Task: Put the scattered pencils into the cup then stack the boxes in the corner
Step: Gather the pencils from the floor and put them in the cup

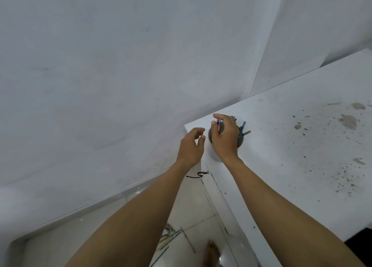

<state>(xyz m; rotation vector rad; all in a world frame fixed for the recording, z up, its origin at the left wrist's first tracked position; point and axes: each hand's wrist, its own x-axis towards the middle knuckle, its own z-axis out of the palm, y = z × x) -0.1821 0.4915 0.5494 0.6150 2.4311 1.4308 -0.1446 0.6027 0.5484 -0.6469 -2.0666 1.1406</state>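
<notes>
A dark round cup (pixel 240 142) stands near the left corner of the white table (pixel 291 146), mostly hidden behind my right hand (pixel 224 136). Several blue and dark pencils (pixel 243 129) stick out of it to the right. My right hand hovers right over the cup, its thumb and fingers pinching a small purple-blue pencil (pixel 218 123). My left hand (pixel 191 146) is just left of the cup, beyond the table's edge, fingers curled apart and holding nothing. Several more pencils (pixel 170 236) lie scattered on the floor below. No boxes are in view.
White walls rise behind and to the left of the table. The tabletop is stained with dark specks at the right. A black squiggle of cord (pixel 196 175) lies on the tiled floor by the table's side. My bare foot (pixel 211 252) stands near the floor pencils.
</notes>
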